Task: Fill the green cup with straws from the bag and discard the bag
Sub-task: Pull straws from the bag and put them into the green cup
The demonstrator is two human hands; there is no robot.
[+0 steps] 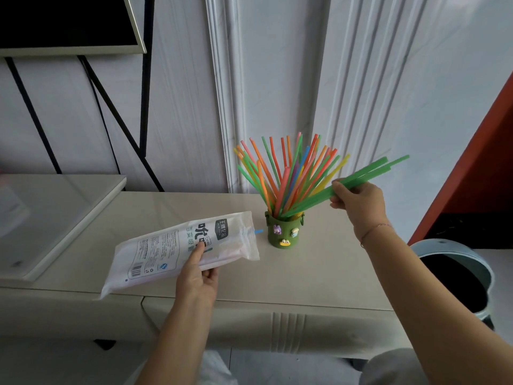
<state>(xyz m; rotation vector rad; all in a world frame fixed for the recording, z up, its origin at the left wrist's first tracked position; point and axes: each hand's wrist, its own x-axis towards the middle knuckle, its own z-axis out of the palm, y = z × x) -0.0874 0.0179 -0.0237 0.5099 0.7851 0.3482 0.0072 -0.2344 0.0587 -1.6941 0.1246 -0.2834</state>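
A green cup [283, 232] with small stuck-on figures stands on the beige cabinet top [319, 273], holding several coloured straws [277, 173] that fan upward. My right hand [358, 202] grips a bunch of green straws [369, 170]; their lower ends rest in the cup and their upper ends point up to the right. My left hand [198, 272] holds the white printed straw bag [177, 250] just above the cabinet top, left of the cup. A blue straw tip [258, 231] pokes out of the bag's open end toward the cup.
A grey-blue bin [458, 276] with a dark inside stands on the floor at the right of the cabinet. A raised white slab [55, 218] lies at the left. Black stand legs [116, 120] and a screen [63, 23] are behind, against the white panelled wall.
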